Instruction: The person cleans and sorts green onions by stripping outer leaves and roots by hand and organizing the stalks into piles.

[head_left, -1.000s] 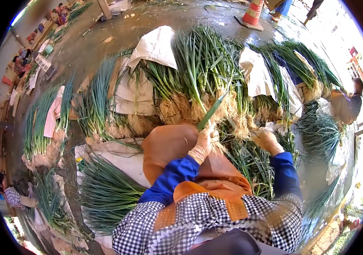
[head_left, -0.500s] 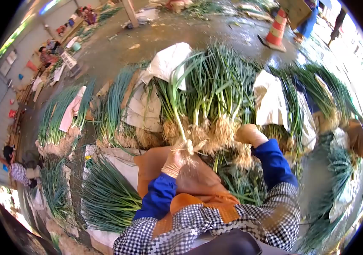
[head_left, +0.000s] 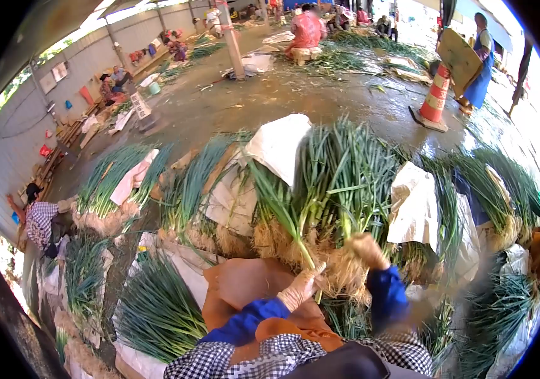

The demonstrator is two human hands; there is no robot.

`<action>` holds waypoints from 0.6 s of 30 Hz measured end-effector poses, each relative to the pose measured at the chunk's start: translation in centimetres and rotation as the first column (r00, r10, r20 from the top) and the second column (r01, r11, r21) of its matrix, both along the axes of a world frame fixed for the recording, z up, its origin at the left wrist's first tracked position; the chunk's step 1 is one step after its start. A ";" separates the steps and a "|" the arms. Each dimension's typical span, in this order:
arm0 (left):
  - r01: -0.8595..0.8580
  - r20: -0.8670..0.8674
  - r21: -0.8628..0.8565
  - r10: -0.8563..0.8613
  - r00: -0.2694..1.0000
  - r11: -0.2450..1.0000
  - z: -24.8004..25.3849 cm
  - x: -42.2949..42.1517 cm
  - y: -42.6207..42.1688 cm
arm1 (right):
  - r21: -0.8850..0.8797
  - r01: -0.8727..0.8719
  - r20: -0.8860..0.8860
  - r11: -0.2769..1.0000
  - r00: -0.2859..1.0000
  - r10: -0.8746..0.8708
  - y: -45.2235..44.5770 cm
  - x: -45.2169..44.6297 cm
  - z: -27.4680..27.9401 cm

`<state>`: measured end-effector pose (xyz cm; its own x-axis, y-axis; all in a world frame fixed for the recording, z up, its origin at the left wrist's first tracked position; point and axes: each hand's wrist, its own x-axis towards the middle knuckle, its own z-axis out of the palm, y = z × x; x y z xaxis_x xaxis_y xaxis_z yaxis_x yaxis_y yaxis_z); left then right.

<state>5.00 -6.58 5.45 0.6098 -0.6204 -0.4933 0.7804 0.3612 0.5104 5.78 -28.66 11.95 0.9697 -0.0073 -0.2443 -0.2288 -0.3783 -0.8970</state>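
Observation:
My left hand (head_left: 303, 287) is closed round the lower end of a green onion (head_left: 301, 245), whose stalk slants up and leftward to its leaves. Next to it, my right hand (head_left: 368, 251), a little blurred, has its fingers closed at the pale lower stalk of another green onion (head_left: 346, 225). Both hands appear gloved. A thick bunch of green onions (head_left: 352, 164) leans in front of me, with shaggy tan roots (head_left: 339, 271) toward me. A brown apron-like sheet (head_left: 238, 284) covers my lap.
A pile of green onions (head_left: 156, 297) lies on white sheeting at my left. White sacks (head_left: 281, 146) drape over the bunches. Farther off are wet floor, a post (head_left: 231, 41), a traffic cone (head_left: 435, 98) and a person carrying a board (head_left: 461, 60). Another person (head_left: 41, 218) works at far left.
The view has tilted up, showing more far floor and people. My left hand has moved rightward, and the knobby root end no longer shows above it. My right hand has shifted from roots to a stalk.

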 end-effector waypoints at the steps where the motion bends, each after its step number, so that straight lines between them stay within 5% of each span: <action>1: 0.005 -0.069 -0.111 -0.013 0.998 0.994 1.2 -1.0 -0.8 | -0.384 -0.134 0.590 0.914 0.725 0.354 0.6 -1.6 -3.0; 2: 0.094 -0.163 -0.345 -0.158 0.974 0.934 0.4 -1.8 -1.0 | 0.047 -0.077 0.392 0.996 0.919 0.052 1.9 -3.6 -5.2; 4: 0.247 -0.067 0.017 -0.246 0.967 0.969 -0.9 -2.9 -1.0 | -0.470 -0.086 0.424 0.879 0.851 0.310 2.9 -6.0 -5.7; 5: 0.270 -0.145 0.066 -0.258 0.955 0.961 -0.8 -3.0 -0.8 | -0.445 -0.110 0.473 0.889 0.814 0.337 2.6 -6.1 -6.4; 6: 0.237 0.126 0.131 -0.253 0.959 0.963 -0.7 -3.4 -0.8 | -0.413 -0.136 0.522 0.900 0.775 0.356 2.4 -5.8 -7.1; 7: 0.159 0.378 0.206 -0.228 0.897 0.966 0.4 -3.8 -0.8 | 0.190 0.063 0.334 0.980 0.934 -0.125 4.7 -5.5 -6.6; 8: 0.028 -0.236 0.101 -0.004 0.972 0.995 0.7 -4.3 -2.2 | -0.374 0.062 0.268 0.925 0.962 0.044 3.7 -4.3 -9.3; 9: 0.037 -0.155 0.123 -0.018 0.988 0.992 -0.8 -4.6 -2.4 | -0.529 0.206 0.139 0.823 0.978 -0.156 5.4 -3.9 -4.7; 11: 0.045 -0.030 0.123 -0.042 0.999 0.991 -1.5 -4.2 -2.1 | -0.665 0.299 0.275 0.684 0.950 -0.147 6.3 -3.2 -4.5; 12: 0.046 0.006 0.100 -0.047 0.999 0.994 -0.9 -4.8 -1.6 | -0.730 0.382 0.428 0.566 0.902 -0.056 6.3 -3.3 -6.1; 14: -0.014 0.008 0.123 0.013 1.000 0.992 -2.6 -4.6 -1.4 | -0.931 0.212 0.254 0.296 0.961 0.110 7.0 -4.2 -5.4; 16: -0.123 0.107 0.117 0.111 0.988 0.985 -2.8 -4.5 -1.0 | -0.911 -0.040 0.074 0.411 0.963 0.258 7.6 -6.9 -4.8; 18: -0.125 0.112 0.210 0.103 0.988 0.970 -3.0 -4.3 -0.6 | -0.756 0.095 0.385 0.648 0.865 0.322 6.6 -11.4 -5.9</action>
<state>0.65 -7.23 2.46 0.7228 -0.4298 -0.5412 0.6821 0.3175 0.6587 -5.64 -22.10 6.09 0.9585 0.1391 0.2490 0.2083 -0.9379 -0.2776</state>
